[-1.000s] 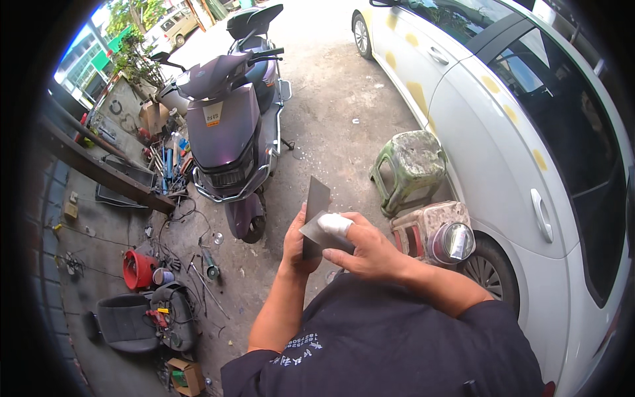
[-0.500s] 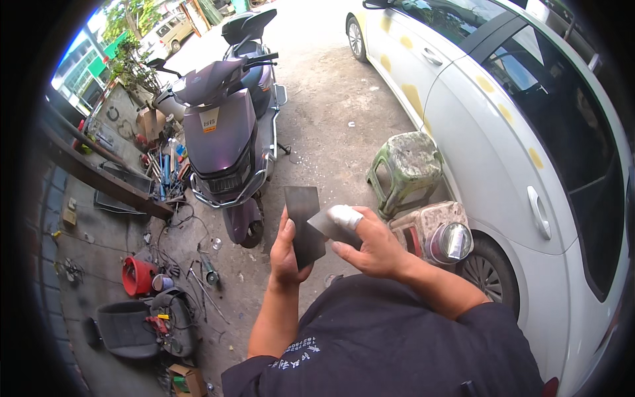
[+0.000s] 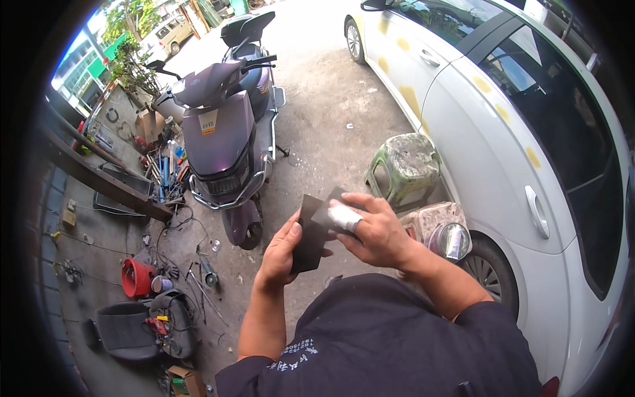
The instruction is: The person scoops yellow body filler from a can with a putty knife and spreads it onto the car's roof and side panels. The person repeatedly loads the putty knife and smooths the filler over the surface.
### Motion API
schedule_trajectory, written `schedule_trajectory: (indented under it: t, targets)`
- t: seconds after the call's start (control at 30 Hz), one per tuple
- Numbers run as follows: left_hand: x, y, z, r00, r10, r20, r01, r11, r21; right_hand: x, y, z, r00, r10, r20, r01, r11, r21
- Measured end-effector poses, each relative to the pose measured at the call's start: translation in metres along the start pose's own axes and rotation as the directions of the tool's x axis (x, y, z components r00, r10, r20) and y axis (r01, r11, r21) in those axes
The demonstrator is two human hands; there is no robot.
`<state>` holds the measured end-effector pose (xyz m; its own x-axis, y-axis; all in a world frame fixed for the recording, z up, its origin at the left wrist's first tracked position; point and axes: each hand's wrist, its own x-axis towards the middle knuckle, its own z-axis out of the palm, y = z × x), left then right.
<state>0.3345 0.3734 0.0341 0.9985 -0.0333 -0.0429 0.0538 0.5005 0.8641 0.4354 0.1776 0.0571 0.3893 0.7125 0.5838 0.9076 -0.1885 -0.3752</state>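
Observation:
My left hand (image 3: 279,250) grips a dark, flat rectangular plate (image 3: 308,235) by its left edge, thumb on its face. The plate is held up in front of me, tilted. My right hand (image 3: 380,228) pinches a smaller flat metal scraper (image 3: 324,217), with a white wrap (image 3: 344,216) around one finger lying along it. The scraper overlaps the upper right part of the plate; whether they touch I cannot tell. Whether there is any paste on either face does not show clearly.
To my right stands a white car (image 3: 489,152) with yellowish patches. Beside it are a worn green stool (image 3: 407,162) and a lower dirty stool bearing a round tin (image 3: 450,241). A purple scooter (image 3: 221,142) is ahead. At left lie a red bucket (image 3: 137,278), a car seat (image 3: 127,331) and tools.
The right hand has shifted slightly right, its fingers spreading more over the scraper. The left hand has moved a little left and down, and the plate now leans to the right.

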Motion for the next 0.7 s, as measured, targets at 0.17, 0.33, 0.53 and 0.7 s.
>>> schedule_trajectory:
  t: [0.17, 0.33, 0.53, 0.7]
  targets:
    - [-0.001, -0.002, -0.001, 0.987, -0.1, 0.125, 0.11, 0.991, -0.075, 0.003, 0.005, -0.004, 0.999, -0.003, -0.034, 0.002, 1.0, -0.018]
    - [-0.004, 0.006, -0.006, 0.992, -0.12, -0.037, 0.125, 0.97, 0.206, -0.01, 0.003, 0.005, 0.996, 0.026, 0.091, -0.025, 1.0, -0.009]
    - [-0.013, 0.031, -0.029, 0.98, -0.2, 0.005, 0.185, 0.914, 0.36, -0.009, 0.012, 0.023, 0.993, -0.098, 0.058, 0.101, 0.994, -0.047]
    - [-0.016, 0.018, -0.033, 0.855, -0.518, -0.001, 0.453, 0.746, 0.488, 0.0, 0.021, 0.021, 0.989, -0.136, -0.05, 0.134, 0.99, -0.053]
